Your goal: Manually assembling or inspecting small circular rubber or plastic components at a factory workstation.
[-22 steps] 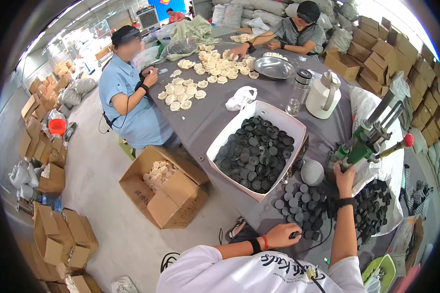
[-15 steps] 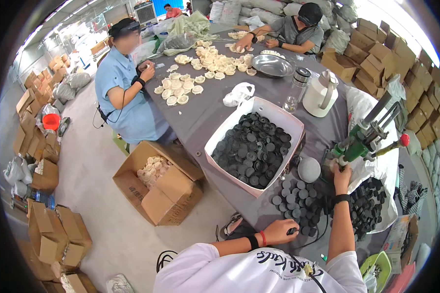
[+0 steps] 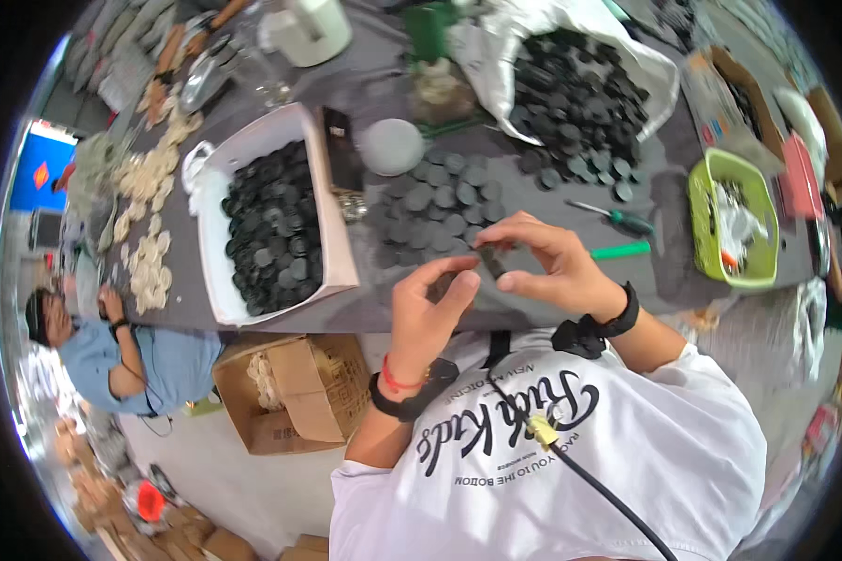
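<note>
Both my hands are raised close together over the table's near edge. My right hand [image 3: 561, 268] pinches a small black disc [image 3: 490, 264] between thumb and fingers. Almost touching it, my left hand [image 3: 423, 313] is curled with thumb and forefinger drawn together; a dark piece shows partly between them, mostly hidden by the fingers. Just beyond the hands, many loose black discs [image 3: 444, 198] lie spread on the grey cloth. A white box [image 3: 344, 252] full of black discs stands to the left. More black discs [image 3: 571, 103] spill from a white sack [image 3: 498, 65] at the far right.
A pale round dome [image 3: 392, 147] and a green hand press [image 3: 430, 37] stand beyond the discs. At right lie a screwdriver [image 3: 622, 220], a green stick [image 3: 620, 251] and a green basket [image 3: 737, 271]. A co-worker [image 3: 131, 369] sits at left beside a cardboard box [image 3: 323, 397].
The view has swung to the right. My right hand has left the press and come back to my left hand; it now pinches a black disc. My left hand has risen in front of me.
</note>
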Demonstrator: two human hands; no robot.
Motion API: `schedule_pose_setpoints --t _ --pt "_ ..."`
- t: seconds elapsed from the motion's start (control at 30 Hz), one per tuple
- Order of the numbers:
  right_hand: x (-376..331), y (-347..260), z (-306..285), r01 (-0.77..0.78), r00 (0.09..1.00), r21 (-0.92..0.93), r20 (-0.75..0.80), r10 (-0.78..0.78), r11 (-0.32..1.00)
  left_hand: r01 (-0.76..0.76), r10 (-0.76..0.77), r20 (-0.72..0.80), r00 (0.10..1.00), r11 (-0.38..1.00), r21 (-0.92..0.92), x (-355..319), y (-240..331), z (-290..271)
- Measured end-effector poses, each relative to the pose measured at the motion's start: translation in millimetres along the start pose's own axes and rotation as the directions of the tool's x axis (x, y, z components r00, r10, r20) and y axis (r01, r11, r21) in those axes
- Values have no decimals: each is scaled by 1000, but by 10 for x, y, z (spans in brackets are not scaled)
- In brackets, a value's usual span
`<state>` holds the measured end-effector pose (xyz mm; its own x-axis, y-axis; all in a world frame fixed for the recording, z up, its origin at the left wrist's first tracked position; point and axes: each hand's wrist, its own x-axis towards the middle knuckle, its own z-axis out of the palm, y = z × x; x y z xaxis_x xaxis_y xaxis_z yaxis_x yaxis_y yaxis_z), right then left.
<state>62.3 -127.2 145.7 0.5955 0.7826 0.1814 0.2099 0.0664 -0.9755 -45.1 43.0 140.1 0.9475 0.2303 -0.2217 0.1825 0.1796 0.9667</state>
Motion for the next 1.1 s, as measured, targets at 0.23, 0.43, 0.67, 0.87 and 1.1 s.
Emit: schedule_pose_setpoints --t 0.23,0.43,0.67,0.87,1.1 --pt "-540 59 -299 216 973 -103 -61 -223 971 38 -60 122 991 984 173 -88 30 518" --pt "-997 43 -666 159 973 -4 -171 -158 987 26 -107 244 964 949 316 15 28 1050" --pt "-1609 288 -1080 -24 926 27 -377 33 999 32 -176 344 922 922 385 297 16 1612" --pt "-1842 352 -1098 34 879 52 -477 -5 998 -38 -174 439 881 901 433 504 -110 1861" --pt "-1977 188 -1107 20 833 -30 -552 -33 999 69 -306 499 811 897 437 583 -110 2179"
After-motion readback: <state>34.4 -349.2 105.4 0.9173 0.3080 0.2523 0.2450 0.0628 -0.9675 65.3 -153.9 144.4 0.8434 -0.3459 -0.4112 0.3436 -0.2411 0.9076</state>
